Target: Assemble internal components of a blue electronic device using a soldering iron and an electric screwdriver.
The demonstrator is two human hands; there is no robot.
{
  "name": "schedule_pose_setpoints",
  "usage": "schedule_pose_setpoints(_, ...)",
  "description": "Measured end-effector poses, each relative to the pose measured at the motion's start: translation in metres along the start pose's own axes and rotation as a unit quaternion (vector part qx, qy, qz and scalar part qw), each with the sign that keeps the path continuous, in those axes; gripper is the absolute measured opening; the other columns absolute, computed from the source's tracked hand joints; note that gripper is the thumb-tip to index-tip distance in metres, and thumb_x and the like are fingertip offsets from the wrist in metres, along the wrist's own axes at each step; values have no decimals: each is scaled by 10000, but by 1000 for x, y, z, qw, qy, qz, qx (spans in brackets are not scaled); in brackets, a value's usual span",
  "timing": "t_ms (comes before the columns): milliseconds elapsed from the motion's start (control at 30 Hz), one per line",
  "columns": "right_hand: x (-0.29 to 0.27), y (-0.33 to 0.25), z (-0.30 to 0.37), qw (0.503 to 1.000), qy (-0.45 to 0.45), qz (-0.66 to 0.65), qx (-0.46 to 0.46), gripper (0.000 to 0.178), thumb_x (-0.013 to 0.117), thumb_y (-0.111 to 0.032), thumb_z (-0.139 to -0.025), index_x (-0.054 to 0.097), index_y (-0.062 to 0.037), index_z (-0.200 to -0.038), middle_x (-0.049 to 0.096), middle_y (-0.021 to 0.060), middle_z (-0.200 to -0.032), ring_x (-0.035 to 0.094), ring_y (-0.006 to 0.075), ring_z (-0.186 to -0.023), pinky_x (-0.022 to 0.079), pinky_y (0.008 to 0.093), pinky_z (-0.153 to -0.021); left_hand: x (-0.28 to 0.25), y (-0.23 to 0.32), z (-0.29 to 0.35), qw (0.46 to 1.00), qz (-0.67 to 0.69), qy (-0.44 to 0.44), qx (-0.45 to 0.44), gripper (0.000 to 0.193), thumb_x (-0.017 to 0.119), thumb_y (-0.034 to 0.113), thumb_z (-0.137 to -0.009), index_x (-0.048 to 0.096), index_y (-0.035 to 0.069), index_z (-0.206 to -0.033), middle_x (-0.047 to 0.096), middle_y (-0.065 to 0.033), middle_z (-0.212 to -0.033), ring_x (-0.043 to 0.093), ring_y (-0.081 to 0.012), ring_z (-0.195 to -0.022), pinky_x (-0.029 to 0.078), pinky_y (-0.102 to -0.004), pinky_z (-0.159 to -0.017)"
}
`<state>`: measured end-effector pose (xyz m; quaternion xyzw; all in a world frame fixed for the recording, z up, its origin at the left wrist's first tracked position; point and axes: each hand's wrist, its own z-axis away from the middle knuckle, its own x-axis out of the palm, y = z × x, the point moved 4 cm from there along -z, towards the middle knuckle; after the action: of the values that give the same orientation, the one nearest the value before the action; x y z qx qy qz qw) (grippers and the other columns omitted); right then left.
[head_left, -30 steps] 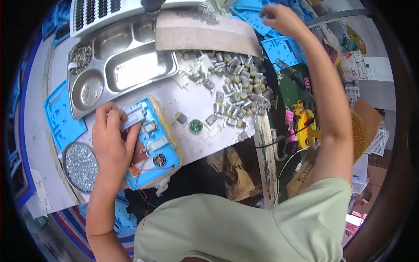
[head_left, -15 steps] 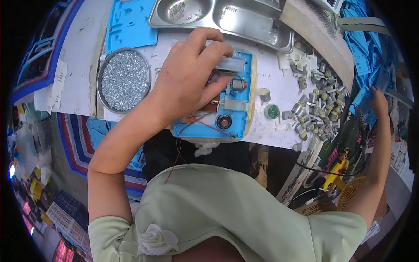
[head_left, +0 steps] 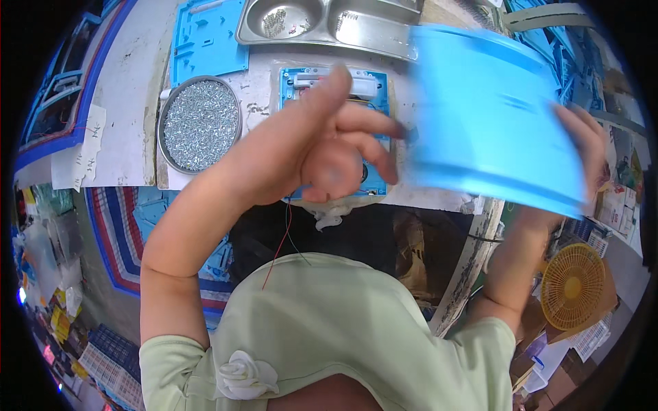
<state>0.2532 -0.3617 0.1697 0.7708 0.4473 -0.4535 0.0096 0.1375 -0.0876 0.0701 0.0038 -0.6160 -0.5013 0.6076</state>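
A blue plastic panel [head_left: 493, 120], smeared by motion, is held up over the right part of the table. My right hand [head_left: 582, 151] grips its right edge. My left hand [head_left: 322, 147] hovers with fingers apart above a blue plastic housing [head_left: 382, 103] and holds nothing. Inside the housing a pale battery-holder-like part [head_left: 363, 85] shows at the top. The left hand hides much of the housing's middle. A thin red wire and a dark one hang from its lower edge toward my lap.
Left of the housing stands a round tin [head_left: 199, 123] full of small silvery screws. Behind lie a flat blue panel [head_left: 209, 41] and a steel compartment tray [head_left: 329, 38] with small metal parts. More blue panels are piled at the far right. A yellow basket [head_left: 573, 284] stands lower right.
My right hand has come from the blue pile at the right toward the table, bringing a panel. My left hand has lifted off the parts in the housing and its fingers have spread.
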Motion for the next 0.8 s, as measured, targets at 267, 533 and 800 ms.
schedule_pose_setpoints(267, 117, -56, 48, 754, -169, -523, 359, 599, 613, -158, -1017, 361, -8, -1539, 675, 102, -862, 694, 214, -755, 555, 318, -669, -39, 29, 38, 910, -231, 285, 192, 412, 686, 362, -990, 646, -13, -1154, 687, -17, -825, 568, -46, -587, 430, -196, -491)
schedule_pose_setpoints(533, 110, -79, 140, 897, -174, -270, 303, 597, 573, -76, -1012, 340, 7, -1555, 526, 30, -639, 487, 111, -575, 413, 257, -583, -17, -10, 38, 667, -619, 347, 226, 789, 806, 227, -865, 433, -5, -1521, 600, -22, -706, 507, -105, -571, 432, -250, -543)
schedule_pose_setpoints(800, 124, -65, 135, 916, -239, -219, 236, 583, 623, -137, -979, 438, -35, -1522, 546, 89, -616, 567, 215, -546, 454, 324, -577, -24, -24, 47, 654, -646, 352, 177, 761, 785, 261, -856, 458, -27, -1480, 532, -50, -596, 561, -216, -493, 445, -342, -486)
